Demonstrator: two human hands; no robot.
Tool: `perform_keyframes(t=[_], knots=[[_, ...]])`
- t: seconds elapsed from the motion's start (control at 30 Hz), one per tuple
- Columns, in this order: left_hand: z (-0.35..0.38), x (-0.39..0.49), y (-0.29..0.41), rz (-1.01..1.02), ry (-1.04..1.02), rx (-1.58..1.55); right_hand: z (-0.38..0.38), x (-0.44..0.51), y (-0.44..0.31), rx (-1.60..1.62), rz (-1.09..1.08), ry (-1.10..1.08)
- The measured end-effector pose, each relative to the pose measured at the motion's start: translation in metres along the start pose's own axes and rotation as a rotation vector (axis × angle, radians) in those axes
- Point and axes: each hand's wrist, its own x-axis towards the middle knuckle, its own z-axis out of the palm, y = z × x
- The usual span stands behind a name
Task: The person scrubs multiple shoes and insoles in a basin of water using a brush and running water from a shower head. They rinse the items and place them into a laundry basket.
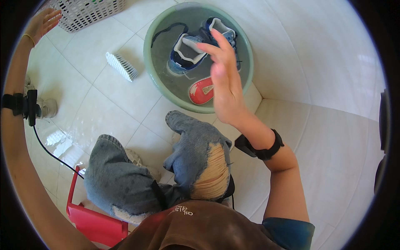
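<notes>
My left hand is raised at the upper left with its fingers apart, holding nothing, and overlaps the edge of a perforated plastic basket. My right hand appears in front of a round green plastic basin, empty, with thumb and fingers spread. Inside the basin, a blue shoe with a white lining sits in cloudy water, a dark lace trailing from it. A second blue shoe is partly hidden behind my right fingers. A red, round-ended piece resembling an insole lies near the basin's front rim, partly covered by my hand.
A white scrubbing brush rests on the tiled floor left of the basin. Pale shoes stand farther left. A red plastic stool is beside my legs. Pale walls bound the right side. A black cable hangs from my left wrist strap.
</notes>
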Motion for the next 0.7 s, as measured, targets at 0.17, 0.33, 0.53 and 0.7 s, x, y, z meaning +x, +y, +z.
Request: perform_keyframes(t=[0.17, 0.33, 0.53, 0.7], knots=[[-0.019, 0.012, -0.019, 0.022, -0.056, 0.046, -0.009, -0.065, 0.027, 0.214, 0.039, -0.033], [0.023, -0.001, -0.011, -0.108, -0.012, -0.092, -0.005, -0.082, 0.027, 0.294, 0.033, -0.151], [-0.002, -0.006, -0.022, 0.044, -0.082, 0.077, 0.035, -0.037, 0.051, 0.617, 0.331, 0.026], [-0.003, -0.014, -0.012, 0.065, -0.092, 0.142, 0.071, -0.016, 0.112, 0.474, 0.596, 0.040]])
